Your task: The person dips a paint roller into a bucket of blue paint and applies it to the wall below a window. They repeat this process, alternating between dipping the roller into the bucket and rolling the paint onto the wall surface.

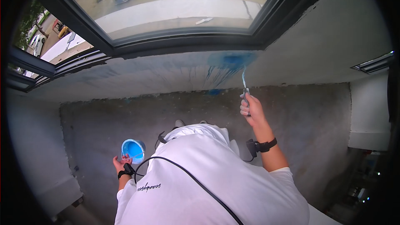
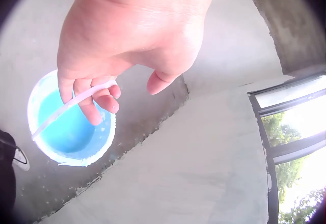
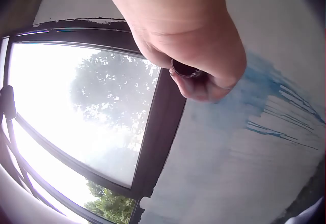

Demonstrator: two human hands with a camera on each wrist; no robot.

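My left hand holds a small white bucket by its thin pale handle, the fingers hooked under it and the thumb apart. Bright blue paint lies inside the bucket, which hangs to the left of my body. My right hand grips the grey handle of a paint tool with a thin, curved, blue-white shaft. Its far end reaches up to a wet blue patch on the wall below the window. In the right wrist view, the round dark handle end shows within my curled fingers.
Blue drips run down the pale wall to a blue spot at the floor's edge. A dark window frame borders the wall above. The floor is rough grey. A black cable crosses the white shirt.
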